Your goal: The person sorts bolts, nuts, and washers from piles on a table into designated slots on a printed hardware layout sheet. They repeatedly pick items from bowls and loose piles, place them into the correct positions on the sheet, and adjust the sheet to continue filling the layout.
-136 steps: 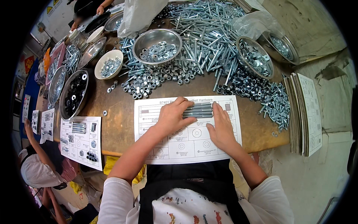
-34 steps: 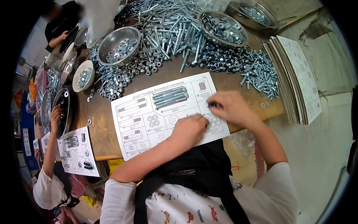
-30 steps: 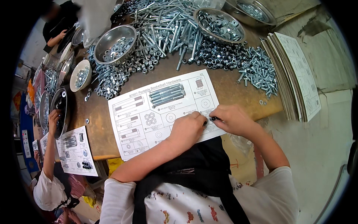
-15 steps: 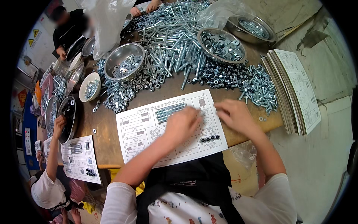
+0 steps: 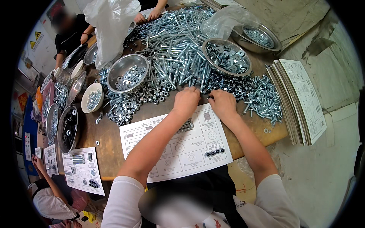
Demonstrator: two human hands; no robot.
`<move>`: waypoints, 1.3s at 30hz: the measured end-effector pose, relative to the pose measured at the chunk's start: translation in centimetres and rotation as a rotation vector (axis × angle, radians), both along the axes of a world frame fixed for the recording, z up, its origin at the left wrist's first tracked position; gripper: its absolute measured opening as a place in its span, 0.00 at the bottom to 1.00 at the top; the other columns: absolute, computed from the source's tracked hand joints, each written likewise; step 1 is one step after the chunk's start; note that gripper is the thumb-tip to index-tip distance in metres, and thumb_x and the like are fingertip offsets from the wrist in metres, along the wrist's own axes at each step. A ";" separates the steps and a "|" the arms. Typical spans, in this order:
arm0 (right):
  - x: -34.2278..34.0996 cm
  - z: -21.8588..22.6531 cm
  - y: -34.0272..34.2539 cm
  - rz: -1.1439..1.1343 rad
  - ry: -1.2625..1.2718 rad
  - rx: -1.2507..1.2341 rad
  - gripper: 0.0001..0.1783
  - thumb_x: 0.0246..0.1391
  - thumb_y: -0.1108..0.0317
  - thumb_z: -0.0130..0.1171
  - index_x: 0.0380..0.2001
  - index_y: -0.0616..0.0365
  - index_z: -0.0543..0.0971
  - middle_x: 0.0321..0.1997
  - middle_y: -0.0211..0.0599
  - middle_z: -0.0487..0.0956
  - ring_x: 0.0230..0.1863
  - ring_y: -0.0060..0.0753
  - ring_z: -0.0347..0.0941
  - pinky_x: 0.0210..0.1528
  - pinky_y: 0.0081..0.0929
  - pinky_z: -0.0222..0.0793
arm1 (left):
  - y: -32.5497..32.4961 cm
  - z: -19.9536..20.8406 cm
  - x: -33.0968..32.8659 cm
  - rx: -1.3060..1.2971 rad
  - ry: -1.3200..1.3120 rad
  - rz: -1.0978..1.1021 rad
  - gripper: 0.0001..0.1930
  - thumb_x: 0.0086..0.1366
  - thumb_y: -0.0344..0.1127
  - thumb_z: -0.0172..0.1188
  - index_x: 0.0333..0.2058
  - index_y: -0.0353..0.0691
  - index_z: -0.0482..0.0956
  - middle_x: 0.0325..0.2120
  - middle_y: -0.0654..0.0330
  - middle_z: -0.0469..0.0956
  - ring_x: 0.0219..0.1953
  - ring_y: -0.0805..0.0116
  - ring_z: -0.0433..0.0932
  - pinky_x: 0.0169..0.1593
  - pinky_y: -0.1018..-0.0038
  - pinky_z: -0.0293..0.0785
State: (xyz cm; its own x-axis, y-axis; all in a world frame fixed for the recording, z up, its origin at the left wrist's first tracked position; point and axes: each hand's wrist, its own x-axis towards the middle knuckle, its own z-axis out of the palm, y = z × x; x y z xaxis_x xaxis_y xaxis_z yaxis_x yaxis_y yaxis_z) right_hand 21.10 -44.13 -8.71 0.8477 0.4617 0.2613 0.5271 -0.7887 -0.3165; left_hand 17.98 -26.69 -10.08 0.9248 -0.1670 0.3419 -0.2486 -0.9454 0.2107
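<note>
My left hand [image 5: 187, 100] is at the near edge of the pile of long bolts [image 5: 173, 41], fingers closed together and tips hidden. Close by on its right, my right hand [image 5: 224, 105] pinches a small dark nut [image 5: 210, 97] beside the heap of black-ringed nuts [image 5: 243, 85]. Under my forearms lies a printed hardware sheet [image 5: 175, 171]. Long bolts [image 5: 187, 125] rest on it, partly hidden by my left arm, and a row of black-ringed nuts [image 5: 215, 152] sits at its lower right.
Steel bowls of washers [image 5: 117, 68] [image 5: 249, 70] flank the bolts. Plain nuts [image 5: 127, 106] lie left, short bolts [image 5: 264, 97] right. A tall paper stack [image 5: 304, 98] stands at the right edge. A plastic bag [image 5: 108, 30] hangs far left. Co-workers sit left and across.
Both hands have moved away from the sheet to the near edge of the hardware piles. At left, a co-worker's hand has left the bowl of black parts.
</note>
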 end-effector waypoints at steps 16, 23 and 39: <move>-4.5 4.5 -4.0 0.184 0.135 0.203 0.10 0.43 0.66 0.66 0.30 0.58 0.81 0.23 0.35 0.78 0.26 0.38 0.77 0.30 0.34 0.71 | -0.8 5.3 -6.1 -0.137 0.264 -0.209 0.09 0.57 0.33 0.62 0.36 0.42 0.84 0.32 0.52 0.81 0.35 0.49 0.81 0.40 0.57 0.76; -10.2 3.1 -7.6 0.287 0.377 -0.013 0.11 0.46 0.64 0.62 0.33 0.56 0.80 0.31 0.37 0.80 0.36 0.44 0.79 0.37 0.41 0.73 | -5.3 4.1 -10.7 0.093 0.379 -0.331 0.06 0.56 0.32 0.63 0.33 0.41 0.83 0.28 0.56 0.81 0.31 0.53 0.82 0.36 0.60 0.78; -11.3 2.5 -7.1 0.376 0.263 0.112 0.12 0.50 0.68 0.63 0.39 0.56 0.83 0.40 0.39 0.80 0.44 0.45 0.75 0.46 0.40 0.70 | -3.4 3.2 -14.1 -0.495 0.438 -0.151 0.12 0.56 0.31 0.63 0.39 0.36 0.83 0.35 0.50 0.81 0.38 0.48 0.80 0.43 0.59 0.76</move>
State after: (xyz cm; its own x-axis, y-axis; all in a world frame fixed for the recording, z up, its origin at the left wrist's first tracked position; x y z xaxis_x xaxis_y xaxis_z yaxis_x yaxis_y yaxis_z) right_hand 9.82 -51.27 -6.20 0.6714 0.7304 0.1256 0.6599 -0.5121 -0.5499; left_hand 3.90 -30.13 -6.84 0.9741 -0.2258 0.0105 -0.1638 -0.6731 0.7211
